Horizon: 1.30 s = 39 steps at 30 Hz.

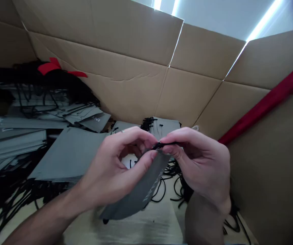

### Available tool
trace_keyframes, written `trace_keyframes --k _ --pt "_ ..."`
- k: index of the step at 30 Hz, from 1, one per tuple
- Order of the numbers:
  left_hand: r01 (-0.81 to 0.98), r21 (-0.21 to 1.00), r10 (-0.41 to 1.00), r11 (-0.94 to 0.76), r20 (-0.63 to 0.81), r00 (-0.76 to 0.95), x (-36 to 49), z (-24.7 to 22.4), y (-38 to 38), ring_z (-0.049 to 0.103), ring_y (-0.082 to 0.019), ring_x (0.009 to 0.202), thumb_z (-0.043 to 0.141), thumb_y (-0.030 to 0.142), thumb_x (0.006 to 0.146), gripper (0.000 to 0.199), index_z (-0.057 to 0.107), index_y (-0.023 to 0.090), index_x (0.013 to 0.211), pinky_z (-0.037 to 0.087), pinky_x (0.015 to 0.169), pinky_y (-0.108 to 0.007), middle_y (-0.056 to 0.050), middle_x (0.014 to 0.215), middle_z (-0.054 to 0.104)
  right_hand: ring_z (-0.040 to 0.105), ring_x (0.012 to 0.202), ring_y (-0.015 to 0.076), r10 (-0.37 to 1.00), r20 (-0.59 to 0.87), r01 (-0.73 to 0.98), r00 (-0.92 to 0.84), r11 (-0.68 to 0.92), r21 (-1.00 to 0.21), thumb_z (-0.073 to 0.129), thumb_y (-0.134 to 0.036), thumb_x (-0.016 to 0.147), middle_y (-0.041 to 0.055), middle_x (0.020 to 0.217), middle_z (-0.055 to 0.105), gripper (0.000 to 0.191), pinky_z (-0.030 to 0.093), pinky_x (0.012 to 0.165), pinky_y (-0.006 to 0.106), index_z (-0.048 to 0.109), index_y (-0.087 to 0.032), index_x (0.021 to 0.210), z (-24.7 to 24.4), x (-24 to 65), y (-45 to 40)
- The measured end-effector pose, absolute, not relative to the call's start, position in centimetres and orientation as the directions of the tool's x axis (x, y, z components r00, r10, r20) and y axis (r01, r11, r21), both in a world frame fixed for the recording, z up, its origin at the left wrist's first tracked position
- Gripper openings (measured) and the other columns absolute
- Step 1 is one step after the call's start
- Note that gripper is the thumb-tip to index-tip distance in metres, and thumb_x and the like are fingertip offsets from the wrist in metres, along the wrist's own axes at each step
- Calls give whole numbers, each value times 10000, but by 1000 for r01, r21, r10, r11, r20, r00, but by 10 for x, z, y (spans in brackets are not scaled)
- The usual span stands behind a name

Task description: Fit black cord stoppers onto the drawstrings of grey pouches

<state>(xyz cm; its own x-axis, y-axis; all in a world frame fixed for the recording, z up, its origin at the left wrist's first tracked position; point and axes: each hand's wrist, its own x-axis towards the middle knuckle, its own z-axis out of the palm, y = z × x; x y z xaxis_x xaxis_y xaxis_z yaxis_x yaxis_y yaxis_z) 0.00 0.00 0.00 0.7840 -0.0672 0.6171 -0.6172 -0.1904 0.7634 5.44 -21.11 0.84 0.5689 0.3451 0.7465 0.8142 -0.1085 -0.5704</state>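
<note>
- Left hand (120,163): thumb and fingers pinch the upper edge of a grey printed sheet (138,194); a ring (122,131) shows on one finger.
- Right hand (202,160): thumb and index finger grip a black cord (170,144) at the same edge, its fingertips nearly meeting those of the left hand.
- The grey printed sheet hangs curved below the fingers, tilted above the desk (81,228), with white lettering running along it; the full word cannot be made out.
- Loose black cords (185,190) lie coiled on the desk behind and below the right hand.
- To the left, grey stacked sheets (67,153) lie in several piles, with a black heap (72,85) and red pieces (49,67) on top of the rear ones.
- Beyond the hands, a smaller grey pile (167,126) rests near the cardboard wall (126,92).
- A red strip (266,102) slants along the wall at right.
</note>
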Motion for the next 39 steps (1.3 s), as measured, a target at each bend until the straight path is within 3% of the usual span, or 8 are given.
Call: trace_keyframes --k 5,7,10,12,15,19,29,39 --pt "-677 730 -25 -90 678 734 6 -2 -1 794 -93 945 813 103 1001 135 829 198 1095 668 873 -134 -1 1022 841 754 869 134 356 750 820 557 -92 -565 847 -188 1073 -28 1003 834 120 625 751 263 864 -300 1111 6 58 -207" --pt "-696 713 -7 -87 698 716 9 -3 0 792 -91 926 828 78 971 150 837 189 1071 667 861 -131 -2 994 843 746 877 160 282 783 826 554 -71 -559 912 -187 1012 -13 1029 810 178 632 744 297 839 -296 1131 5 58 -203" --pt "-720 685 55 -106 727 684 11 -6 2 793 -83 891 859 64 935 155 840 185 1028 662 832 -122 6 964 846 720 903 199 144 887 898 438 -116 -425 972 -141 916 5 1017 768 275 629 787 360 812 -281 1093 5 56 -199" --pt "-736 665 68 -124 746 663 12 -7 2 812 -95 908 873 61 924 163 846 191 1019 674 847 -139 7 968 859 733 891 192 199 904 923 378 -160 -350 921 -103 948 3 996 792 239 628 789 358 816 -273 1079 6 54 -199" --pt "-762 623 42 -179 778 626 14 -8 4 839 -112 940 868 45 932 186 861 202 1031 689 875 -169 10 1004 885 786 895 163 329 863 922 385 -188 -339 814 -61 1019 -13 1015 845 223 656 802 317 823 -265 1107 7 51 -200" --pt "-801 548 -37 -242 820 572 17 -8 8 859 -122 954 826 26 971 179 868 187 1038 699 873 -197 -1 1035 902 802 895 137 324 862 916 390 -229 -328 789 -61 1029 -40 1005 855 222 669 824 277 813 -269 1102 5 50 -202" --pt "-845 225 -173 -484 922 345 24 -12 20 866 -67 971 895 26 945 177 851 151 1062 658 950 -79 -19 1093 911 792 789 97 328 859 906 392 -299 -299 780 -80 1027 -67 942 852 190 668 764 221 785 -268 1053 6 47 -203" --pt "-806 43 -241 -590 944 227 23 -17 22 859 -79 918 882 85 975 136 810 152 1069 659 937 -109 -12 1051 896 818 853 119 442 837 934 322 -293 -205 755 -31 1036 4 962 860 184 654 835 211 803 -208 1051 11 52 -203"
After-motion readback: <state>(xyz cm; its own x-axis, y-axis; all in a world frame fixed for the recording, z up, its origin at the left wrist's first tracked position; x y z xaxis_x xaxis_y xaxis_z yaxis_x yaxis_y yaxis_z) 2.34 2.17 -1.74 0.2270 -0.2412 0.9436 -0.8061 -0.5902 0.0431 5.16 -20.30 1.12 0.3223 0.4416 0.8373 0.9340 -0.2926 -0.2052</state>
